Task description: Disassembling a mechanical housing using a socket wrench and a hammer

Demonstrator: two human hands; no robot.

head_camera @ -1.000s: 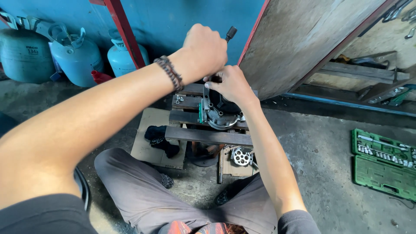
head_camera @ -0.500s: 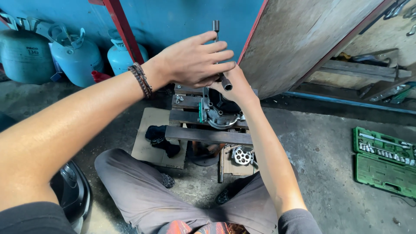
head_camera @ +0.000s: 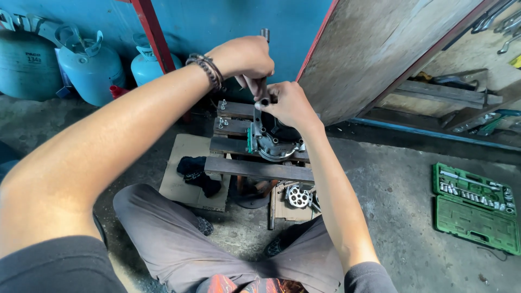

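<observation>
**A:** What are the hands doing?

**B:** The left hand (head_camera: pixel 244 57) is closed in a fist around a dark metal tool handle (head_camera: pixel 264 36), which sticks up above the knuckles. The right hand (head_camera: pixel 286 103) sits just below it, fingers curled around the lower end of the same tool where it meets a metal housing (head_camera: pixel 274 142). Both hands are shut on the tool, nearly touching each other.

**A:** Where is the housing?

**B:** It rests on a low wooden pallet (head_camera: pixel 255 169) on the concrete floor (head_camera: pixel 391 217), right in front of the seated person's crossed legs. The housing is round, grey and dark, with a green part on its left side. A few loose bolts (head_camera: pixel 221 122) lie on the slats to its left.

**A:** What else is around?

**B:** A dark rag (head_camera: pixel 198 172) lies on a sheet of cardboard (head_camera: pixel 184 190) left of the pallet. A round metal disc with holes (head_camera: pixel 298 196) sits near the pallet's front edge. An open green socket set case (head_camera: pixel 473 206) lies well apart on the floor to the right. Blue gas cylinders (head_camera: pixel 89 68) stand at the back left against a blue wall, and a large board (head_camera: pixel 380 49) leans behind the pallet. A beaded bracelet (head_camera: pixel 206 68) circles the left wrist.
</observation>
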